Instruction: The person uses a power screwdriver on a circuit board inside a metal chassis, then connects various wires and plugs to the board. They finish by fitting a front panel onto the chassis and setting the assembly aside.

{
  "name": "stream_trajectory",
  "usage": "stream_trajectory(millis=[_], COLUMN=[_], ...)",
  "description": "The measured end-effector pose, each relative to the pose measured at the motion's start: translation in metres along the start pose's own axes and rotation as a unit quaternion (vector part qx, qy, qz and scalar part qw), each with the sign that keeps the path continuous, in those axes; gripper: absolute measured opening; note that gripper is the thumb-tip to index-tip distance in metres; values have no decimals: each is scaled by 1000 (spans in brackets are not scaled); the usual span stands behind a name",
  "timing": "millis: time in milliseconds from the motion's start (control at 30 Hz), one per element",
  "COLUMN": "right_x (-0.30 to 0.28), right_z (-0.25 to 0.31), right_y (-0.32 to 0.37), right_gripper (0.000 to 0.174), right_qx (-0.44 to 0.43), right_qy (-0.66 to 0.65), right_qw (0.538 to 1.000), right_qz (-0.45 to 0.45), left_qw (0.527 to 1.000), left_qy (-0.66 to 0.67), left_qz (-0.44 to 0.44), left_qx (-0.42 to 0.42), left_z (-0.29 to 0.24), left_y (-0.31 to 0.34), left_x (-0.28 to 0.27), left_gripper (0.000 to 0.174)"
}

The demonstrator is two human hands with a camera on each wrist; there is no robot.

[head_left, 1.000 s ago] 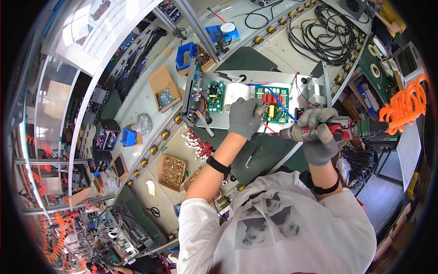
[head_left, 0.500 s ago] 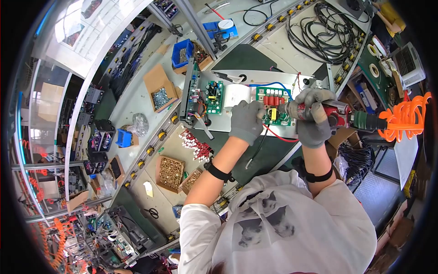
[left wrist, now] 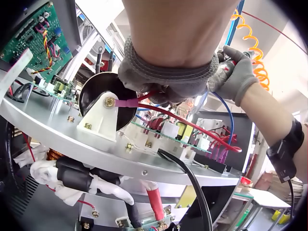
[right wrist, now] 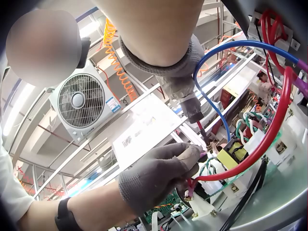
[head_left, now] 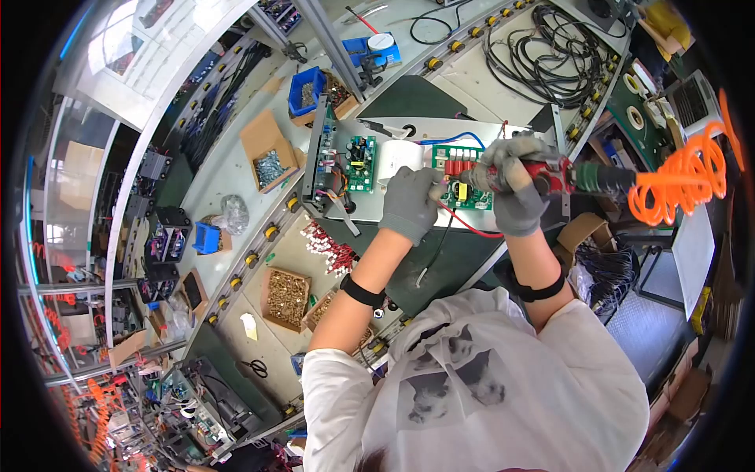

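Observation:
A grey-gloved left hand (head_left: 410, 206) pinches a purple-sleeved wire end (right wrist: 204, 157) above the green circuit board (head_left: 478, 199), beside the white cylinder (head_left: 399, 160). The gloved right hand (head_left: 517, 189) grips a red and black power driver (head_left: 554, 178). In the right wrist view the driver's bit (right wrist: 202, 132) points down close to the left fingertips. A thick red wire (right wrist: 276, 139) curves from near the left hand, and a blue wire (right wrist: 231, 44) arches over the board. Whether the bit touches a screw is hidden.
An orange coiled hose (head_left: 680, 181) trails from the driver to the right. Left of the metal chassis (head_left: 370, 211) are a carton of screws (head_left: 270, 167) and a blue bin (head_left: 305, 88). A carton of brass parts (head_left: 285, 299) lies nearer the body; coiled black cable (head_left: 543, 59) lies behind.
The right hand and driver have moved left and up, over the circuit board and close to the left hand. The left hand keeps its place at the board as the view shifts slightly.

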State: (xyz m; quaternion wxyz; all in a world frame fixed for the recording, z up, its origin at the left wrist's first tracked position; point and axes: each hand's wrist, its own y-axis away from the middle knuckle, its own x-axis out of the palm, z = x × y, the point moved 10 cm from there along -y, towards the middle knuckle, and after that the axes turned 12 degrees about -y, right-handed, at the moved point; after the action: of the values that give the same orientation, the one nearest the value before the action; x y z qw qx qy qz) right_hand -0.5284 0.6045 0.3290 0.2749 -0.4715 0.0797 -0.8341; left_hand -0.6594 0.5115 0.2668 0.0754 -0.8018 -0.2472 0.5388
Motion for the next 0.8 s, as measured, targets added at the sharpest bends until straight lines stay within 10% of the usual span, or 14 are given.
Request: stream_trajectory(millis=[800], right_x=[14], right_z=[-71], right_y=[-23], right_gripper=[20], right_qx=[164], right_qy=[95], right_qw=[982], right_qz=[-6], left_qw=[986], left_qy=[-158], left_qz=[-55], left_qx=[15], left_z=[21], left_y=[0], left_x=[-25], left_gripper=[9])
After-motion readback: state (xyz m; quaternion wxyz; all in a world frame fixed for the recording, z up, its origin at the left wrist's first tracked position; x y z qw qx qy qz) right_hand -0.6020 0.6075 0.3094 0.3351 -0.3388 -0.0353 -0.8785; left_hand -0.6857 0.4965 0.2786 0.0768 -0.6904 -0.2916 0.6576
